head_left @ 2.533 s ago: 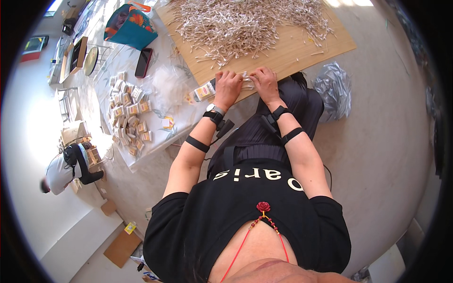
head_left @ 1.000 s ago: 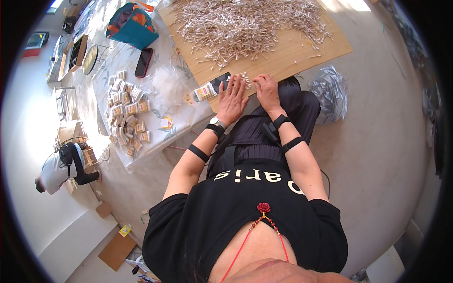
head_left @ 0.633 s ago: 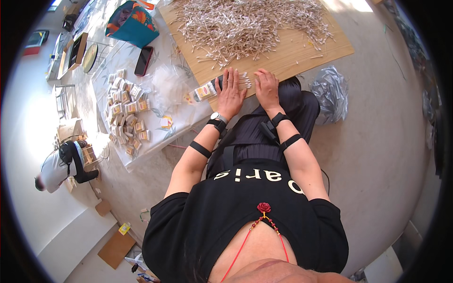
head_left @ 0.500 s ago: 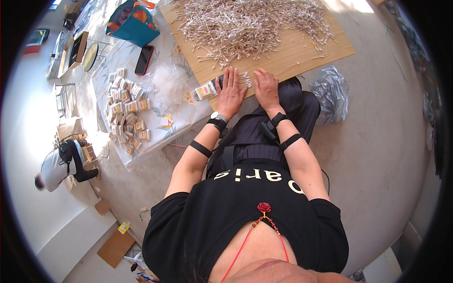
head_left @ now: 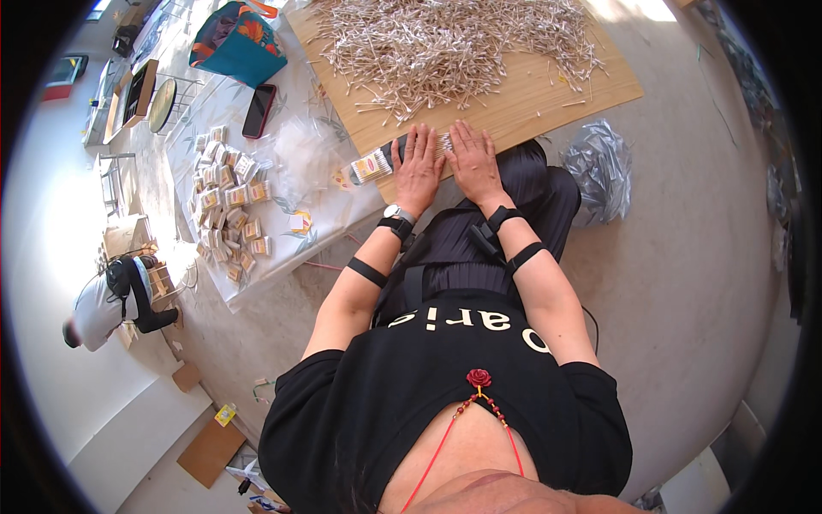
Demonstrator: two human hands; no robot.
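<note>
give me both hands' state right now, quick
left hand: open, flat on a bundle of thin sticks
right hand: open, flat on the wooden board

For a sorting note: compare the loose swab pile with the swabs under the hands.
The pile lies scattered and crisscrossed across the board; the bundle lies gathered, parallel, at the board's near edge. The pile is far larger and untouched; left hand and right hand press the bundle. Both are pale thin sticks.

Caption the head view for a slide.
Left hand and right hand press flat on a row of cotton swabs at the wooden board edge.
</note>
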